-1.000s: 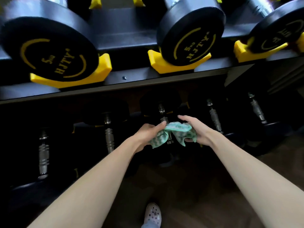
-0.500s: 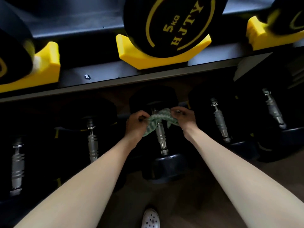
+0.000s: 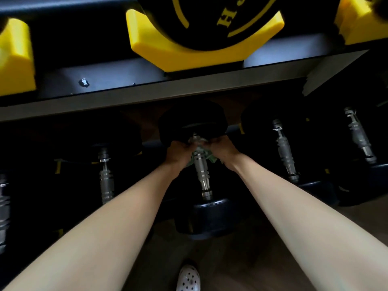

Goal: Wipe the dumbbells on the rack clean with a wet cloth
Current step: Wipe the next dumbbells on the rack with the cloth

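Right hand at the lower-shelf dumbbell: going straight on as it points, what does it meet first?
The right hand would likely meet the dumbbell's far black head, just beyond the cloth it grips; depth is unclear.

A pale green cloth [image 3: 210,159] is bunched round the far handle end of a black dumbbell [image 3: 202,175] low in the rack [image 3: 189,89].

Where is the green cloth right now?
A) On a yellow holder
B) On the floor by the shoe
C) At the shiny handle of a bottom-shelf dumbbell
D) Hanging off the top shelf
C: the left hand and right hand hold the green cloth against the top end of the dumbbell handle.
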